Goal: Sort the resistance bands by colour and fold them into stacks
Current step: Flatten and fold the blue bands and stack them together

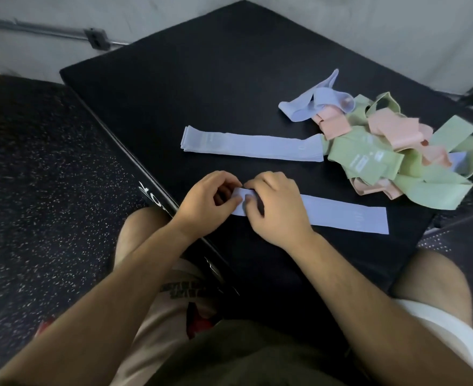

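- Closely pinched the left end of the near lavender band with left hand and right hand, fingers curled on it.
- Lay flat on the black mat, before a layered lavender stack.

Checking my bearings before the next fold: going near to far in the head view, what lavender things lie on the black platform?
The near lavender band, pinched by left hand and right hand → flat lavender stack → loose lavender band. The mixed pile spans several depths, so omitted.
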